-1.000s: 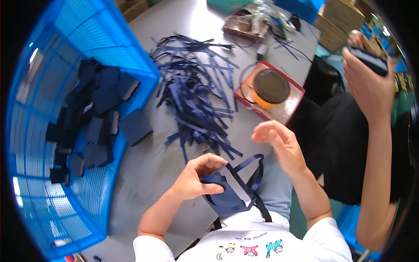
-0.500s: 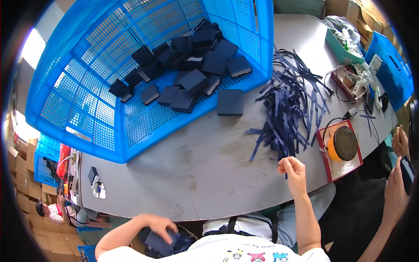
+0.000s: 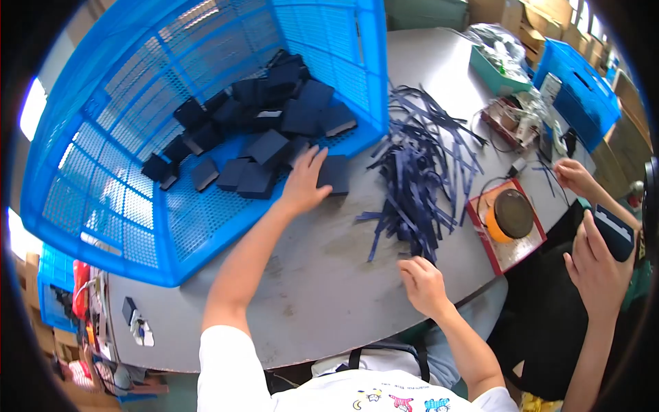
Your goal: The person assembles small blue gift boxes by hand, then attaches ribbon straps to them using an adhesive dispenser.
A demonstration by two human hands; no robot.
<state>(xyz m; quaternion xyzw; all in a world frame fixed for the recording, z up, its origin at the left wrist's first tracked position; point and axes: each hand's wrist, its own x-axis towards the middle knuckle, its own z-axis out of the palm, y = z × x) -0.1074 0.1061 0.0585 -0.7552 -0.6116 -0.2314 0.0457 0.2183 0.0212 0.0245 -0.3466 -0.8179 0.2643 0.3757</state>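
My left hand (image 3: 306,182) reaches over the front edge of the blue basket (image 3: 226,250), its fingers apart and nothing held. Just to its right lies a dark blue box (image 3: 335,173) on the grey table (image 3: 309,302). Several more dark boxes (image 3: 269,147) lie inside the basket. My right hand (image 3: 422,281) is at the near end of a heap of dark blue ribbons (image 3: 415,178). Its fingers are closed together; whether a ribbon is between them is hidden.
An orange round container (image 3: 509,216) sits on a red-edged tray (image 3: 495,257) at right. A co-worker's hands (image 3: 600,275) are beyond it, one holding a dark box (image 3: 613,233). A green tray (image 3: 498,79) and blue crate (image 3: 576,96) stand behind.
My left hand has risen from the dark items below the table edge to the basket's front edge. My right hand has shifted slightly left and down in view. The whole view has shifted.
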